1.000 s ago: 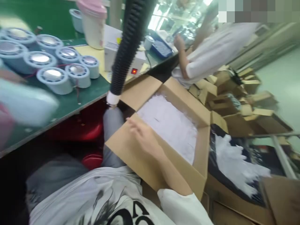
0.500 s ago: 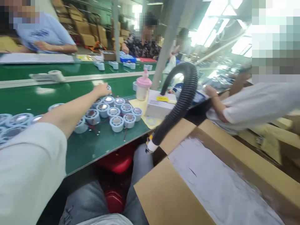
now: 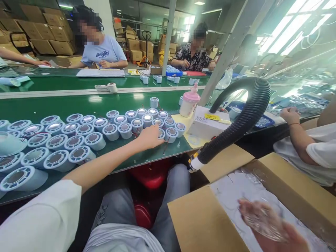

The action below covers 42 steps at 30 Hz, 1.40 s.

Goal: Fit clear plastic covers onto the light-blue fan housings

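Observation:
Many light-blue round housings [image 3: 84, 129] with slotted rims and shiny metal centres stand on the green table. My left hand [image 3: 149, 138] reaches across to the right cluster, its fingers closed at the side of one light-blue round housing [image 3: 161, 133] near the table's front edge. Over the open cardboard box [image 3: 204, 220] at lower right, my right hand [image 3: 291, 234] is palm up and blurred. Clear plastic pieces [image 3: 264, 218] lie in it, their exact shape smeared. Thin wires run between some of the housings.
A black flexible hose [image 3: 245, 112] arches from a white box [image 3: 207, 126] above the carton. Beside it stands a pink-lidded cup [image 3: 189, 101]. White lining [image 3: 231, 187] and clear rings show in the carton. Co-workers sit across the table and at right.
The view has swung left, showing more housings. My left hand has drawn back from the far side of the cluster to its near edge. My right hand has come into view with clear plastic pieces.

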Available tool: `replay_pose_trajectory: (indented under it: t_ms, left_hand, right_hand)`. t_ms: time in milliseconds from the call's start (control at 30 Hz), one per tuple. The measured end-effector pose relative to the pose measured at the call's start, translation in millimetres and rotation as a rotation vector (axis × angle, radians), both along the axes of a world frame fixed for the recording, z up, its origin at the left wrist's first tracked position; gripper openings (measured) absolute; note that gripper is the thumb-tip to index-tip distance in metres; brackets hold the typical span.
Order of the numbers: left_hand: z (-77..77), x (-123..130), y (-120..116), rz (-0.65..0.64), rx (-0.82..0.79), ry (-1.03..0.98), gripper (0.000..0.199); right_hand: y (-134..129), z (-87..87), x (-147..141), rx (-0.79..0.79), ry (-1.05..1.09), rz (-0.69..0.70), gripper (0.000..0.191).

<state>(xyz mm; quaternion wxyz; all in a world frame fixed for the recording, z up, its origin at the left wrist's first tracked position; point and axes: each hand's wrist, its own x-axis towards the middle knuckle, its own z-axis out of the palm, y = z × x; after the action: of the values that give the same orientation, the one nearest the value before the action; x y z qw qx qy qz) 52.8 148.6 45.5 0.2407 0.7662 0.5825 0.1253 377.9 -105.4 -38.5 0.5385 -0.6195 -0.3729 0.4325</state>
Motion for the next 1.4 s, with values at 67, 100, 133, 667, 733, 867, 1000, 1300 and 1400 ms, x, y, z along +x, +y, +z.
replay_pose_trajectory:
  t_ms: [67,100,133,667,733,867,1000,1300,1400]
  left_hand:
    - [-0.1,-15,-11,0.003,-0.066,-0.140,0.053]
    - [-0.7,-23,-19,-0.003,-0.127,-0.218,0.052]
    - [-2.3,-30,-28,-0.018,-0.209,-0.297,0.050]
    - [-49.1,-33,-103,-0.458,-1.261,-0.569,0.069]
    - [-41.8,-31,-102,-0.538,-1.163,-0.453,0.053]
    - [-26.8,-31,-111,-0.694,-0.613,-0.168,0.026]
    - [-20.4,-36,-123,-0.544,-0.273,-0.160,0.032]
    - [-61.5,-43,-126,-0.560,-0.114,-0.431,0.069]
    - [-67.4,-42,-129,-0.607,-0.185,-0.492,0.071]
  right_hand:
    - [13,-1.7,-25,0.054,0.065,0.094,0.036]
    - [18,-0.4,-40,0.072,0.034,0.180,0.032]
    - [23,2.1,-56,0.097,-0.030,0.276,0.030]
    - [61,34.3,-167,0.413,-1.300,0.681,0.054]
    - [63,35.9,-167,0.337,-1.290,0.706,0.051]
    - [65,35.4,-161,0.212,-1.006,0.831,0.027]
    - [64,34.1,-157,0.145,-0.565,0.819,0.011]
    - [55,35.3,-163,0.036,-0.265,0.434,0.028]
    - [56,34.7,-160,-0.015,-0.168,0.345,0.028]
